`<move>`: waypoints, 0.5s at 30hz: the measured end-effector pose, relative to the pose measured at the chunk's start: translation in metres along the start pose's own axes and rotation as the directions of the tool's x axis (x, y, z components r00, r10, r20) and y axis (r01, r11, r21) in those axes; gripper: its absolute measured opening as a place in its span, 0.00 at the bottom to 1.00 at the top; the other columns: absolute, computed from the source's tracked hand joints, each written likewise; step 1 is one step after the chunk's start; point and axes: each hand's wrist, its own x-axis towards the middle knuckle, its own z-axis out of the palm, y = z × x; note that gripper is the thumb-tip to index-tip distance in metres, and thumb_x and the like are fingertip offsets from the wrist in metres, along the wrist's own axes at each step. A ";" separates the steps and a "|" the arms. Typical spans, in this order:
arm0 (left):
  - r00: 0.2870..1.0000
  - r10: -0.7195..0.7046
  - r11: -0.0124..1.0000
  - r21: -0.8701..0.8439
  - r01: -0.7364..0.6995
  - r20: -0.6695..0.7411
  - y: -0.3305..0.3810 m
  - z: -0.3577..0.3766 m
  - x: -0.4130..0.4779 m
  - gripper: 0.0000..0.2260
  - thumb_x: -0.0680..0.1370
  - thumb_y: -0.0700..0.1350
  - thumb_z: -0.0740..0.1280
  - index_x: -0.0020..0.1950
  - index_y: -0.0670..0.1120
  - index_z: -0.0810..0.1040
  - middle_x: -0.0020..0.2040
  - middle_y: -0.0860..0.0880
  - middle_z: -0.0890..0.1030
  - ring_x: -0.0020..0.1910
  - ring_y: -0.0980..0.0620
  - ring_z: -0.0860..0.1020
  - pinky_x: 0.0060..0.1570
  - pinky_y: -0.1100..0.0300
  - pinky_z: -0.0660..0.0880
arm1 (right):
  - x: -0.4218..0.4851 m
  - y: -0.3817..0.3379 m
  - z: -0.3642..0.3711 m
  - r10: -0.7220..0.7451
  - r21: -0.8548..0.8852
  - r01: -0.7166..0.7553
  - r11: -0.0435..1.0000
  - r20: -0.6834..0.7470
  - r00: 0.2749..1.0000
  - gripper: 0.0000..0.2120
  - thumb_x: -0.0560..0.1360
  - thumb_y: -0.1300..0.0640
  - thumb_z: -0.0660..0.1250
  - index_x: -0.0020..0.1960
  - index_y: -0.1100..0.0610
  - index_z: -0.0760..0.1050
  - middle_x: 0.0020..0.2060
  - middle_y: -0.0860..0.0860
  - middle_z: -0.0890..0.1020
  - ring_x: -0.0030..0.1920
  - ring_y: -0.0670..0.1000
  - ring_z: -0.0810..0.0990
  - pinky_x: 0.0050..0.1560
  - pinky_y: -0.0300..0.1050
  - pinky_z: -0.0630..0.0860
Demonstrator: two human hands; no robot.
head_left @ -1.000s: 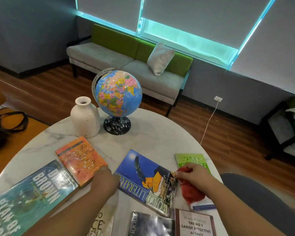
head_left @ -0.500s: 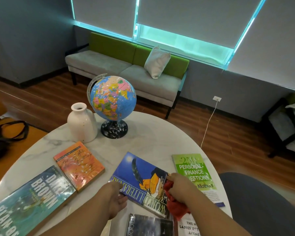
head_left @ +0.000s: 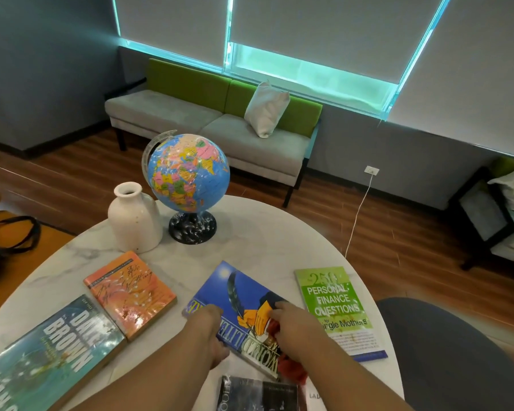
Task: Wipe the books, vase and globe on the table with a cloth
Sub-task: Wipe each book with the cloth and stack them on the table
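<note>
The blue "World Literature" book (head_left: 238,292) lies on the white marble table (head_left: 264,238). My right hand (head_left: 294,330) grips a red cloth (head_left: 291,369) and presses it onto this book's near right part. My left hand (head_left: 211,330) rests on the book's left edge, its fingers laid on the cover. Around it lie an orange book (head_left: 131,292), a teal Dan Brown book (head_left: 51,351), a green "Personal Finance Questions" book (head_left: 333,304) and a dark book (head_left: 258,393). A white vase (head_left: 134,218) and a globe (head_left: 187,173) stand at the table's far side.
A grey and green sofa (head_left: 220,126) with a pillow stands under the window. A white cable (head_left: 358,215) runs from a wall socket down to the wooden floor. A black bag (head_left: 6,241) lies at the left, and a dark chair (head_left: 487,215) stands at the right.
My right hand has slid the red cloth leftward from the green book onto the blue book. My left hand has come onto the blue book's left edge. The view has tilted upward.
</note>
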 end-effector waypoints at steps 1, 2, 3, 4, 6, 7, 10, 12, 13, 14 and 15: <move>1.000 0.022 1.000 0.014 -0.022 -0.011 -0.001 0.001 0.001 0.08 0.81 0.40 0.60 0.43 0.40 0.69 0.33 0.44 0.73 0.29 0.45 0.73 0.28 0.56 0.68 | 0.002 -0.002 0.001 -0.016 -0.020 0.016 1.000 0.008 1.000 0.24 0.77 0.59 0.61 0.72 0.47 0.67 0.75 0.46 0.61 0.69 0.56 0.70 0.66 0.51 0.70; 0.998 0.053 0.998 0.032 -0.053 -0.022 -0.001 0.001 0.002 0.09 0.81 0.40 0.60 0.41 0.40 0.69 0.29 0.44 0.76 0.26 0.45 0.75 0.23 0.57 0.69 | 0.003 -0.002 0.000 -0.022 -0.033 0.023 0.999 0.021 1.000 0.25 0.77 0.59 0.61 0.73 0.47 0.65 0.76 0.46 0.60 0.70 0.56 0.68 0.67 0.51 0.69; 0.996 0.079 0.996 0.038 -0.077 -0.030 -0.002 0.000 0.005 0.10 0.81 0.39 0.59 0.40 0.40 0.68 0.26 0.44 0.77 0.23 0.45 0.76 0.20 0.60 0.69 | 0.003 -0.002 -0.001 -0.022 -0.037 0.023 0.999 0.037 0.999 0.26 0.77 0.59 0.61 0.74 0.46 0.64 0.76 0.46 0.59 0.71 0.56 0.67 0.68 0.51 0.69; 0.995 0.090 0.995 0.035 -0.088 -0.035 -0.003 0.000 0.006 0.10 0.81 0.39 0.59 0.40 0.41 0.68 0.26 0.44 0.77 0.24 0.46 0.77 0.22 0.61 0.71 | 0.004 -0.001 -0.002 -0.023 -0.040 0.025 0.999 0.050 0.998 0.28 0.77 0.60 0.62 0.74 0.45 0.63 0.77 0.45 0.58 0.71 0.55 0.66 0.69 0.51 0.68; 0.997 0.074 0.997 0.029 -0.074 -0.012 -0.005 -0.003 0.008 0.09 0.82 0.41 0.60 0.43 0.40 0.71 0.35 0.43 0.76 0.36 0.46 0.77 0.44 0.55 0.73 | 0.003 0.002 -0.002 -0.026 -0.041 0.028 0.999 0.068 0.997 0.29 0.77 0.61 0.62 0.75 0.44 0.63 0.77 0.44 0.57 0.72 0.54 0.65 0.69 0.50 0.67; 0.997 0.072 0.997 0.037 -0.072 -0.004 -0.006 -0.005 0.009 0.08 0.82 0.42 0.60 0.45 0.40 0.72 0.38 0.43 0.75 0.44 0.46 0.77 0.54 0.52 0.70 | 0.002 0.002 -0.004 -0.025 -0.030 0.027 0.999 0.072 0.997 0.29 0.77 0.61 0.61 0.75 0.43 0.62 0.77 0.44 0.56 0.73 0.54 0.65 0.69 0.50 0.67; 0.995 0.099 0.991 0.094 -0.100 0.019 -0.009 -0.011 0.015 0.07 0.82 0.42 0.60 0.51 0.40 0.75 0.50 0.39 0.80 0.59 0.42 0.77 0.66 0.46 0.65 | -0.004 -0.003 -0.008 -0.031 0.010 0.031 0.999 0.049 0.998 0.24 0.78 0.47 0.62 0.74 0.46 0.65 0.77 0.46 0.58 0.72 0.53 0.65 0.69 0.50 0.66; 0.993 0.108 0.989 0.101 -0.112 0.037 -0.010 -0.012 0.017 0.09 0.82 0.41 0.60 0.57 0.39 0.75 0.46 0.39 0.80 0.45 0.43 0.78 0.56 0.48 0.75 | -0.007 -0.009 -0.009 -0.008 0.026 0.007 1.000 0.036 0.999 0.33 0.72 0.33 0.65 0.70 0.49 0.70 0.73 0.49 0.65 0.68 0.53 0.69 0.66 0.50 0.68; 0.989 0.135 0.987 0.080 -0.140 0.058 -0.010 -0.010 0.017 0.09 0.82 0.40 0.59 0.58 0.38 0.74 0.42 0.40 0.79 0.40 0.45 0.77 0.44 0.52 0.80 | -0.009 -0.013 -0.008 0.007 0.030 -0.008 1.000 0.031 0.999 0.37 0.67 0.28 0.66 0.67 0.50 0.72 0.69 0.49 0.69 0.65 0.52 0.72 0.64 0.51 0.69; 0.984 0.164 0.984 0.062 -0.169 0.075 -0.009 -0.008 0.016 0.08 0.82 0.40 0.59 0.57 0.38 0.74 0.40 0.41 0.78 0.37 0.46 0.77 0.34 0.56 0.80 | -0.012 -0.018 -0.006 0.013 0.022 -0.013 1.000 0.020 1.000 0.39 0.64 0.26 0.66 0.65 0.51 0.72 0.64 0.49 0.71 0.62 0.52 0.73 0.63 0.52 0.69; 0.977 0.192 0.979 0.055 -0.197 0.092 -0.008 -0.006 0.015 0.08 0.82 0.40 0.59 0.56 0.38 0.74 0.40 0.41 0.78 0.35 0.47 0.78 0.29 0.58 0.78 | -0.014 -0.022 -0.004 0.014 0.004 -0.014 1.000 0.007 1.000 0.40 0.63 0.26 0.67 0.64 0.51 0.70 0.61 0.50 0.72 0.60 0.53 0.74 0.62 0.52 0.69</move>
